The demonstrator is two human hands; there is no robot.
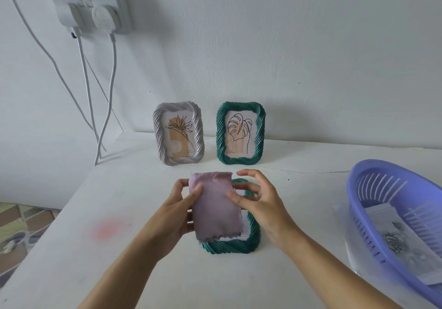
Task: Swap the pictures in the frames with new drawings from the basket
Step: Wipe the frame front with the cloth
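1. At ten o'clock from my hands, high on the wall, a white socket [95, 9] carries two plugs, and their cables [110, 98] hang down to the far left corner of the desk [143, 272].
2. At nine o'clock a faint pink stain [107, 228] marks the desk top.
3. At eleven o'clock a pale grey frame [178, 134] stands upright by the wall, holding a line drawing of a flower.
4. My left hand [177, 210] grips the left edge of a lilac cloth [214, 208], thumb on its front and fingers curled behind it.
5. The cloth hangs over a green frame lying flat [229, 247] on the desk directly in front of me. It hides most of that frame, so I cannot tell what picture is in it.
6. At twelve o'clock a second green frame [240, 132] stands upright just beside the grey one, holding a line drawing of a leaf.
7. My right hand [260, 210] pinches the cloth's right edge with thumb and forefinger, the other fingers loosely spread above the flat frame.
8. At three o'clock the lilac-blue basket [382, 186] sits at the desk's right edge on a clear plastic sheet [351, 244], well apart from the frames. The new drawings [392, 239] lie inside it, the top one showing grey roses.
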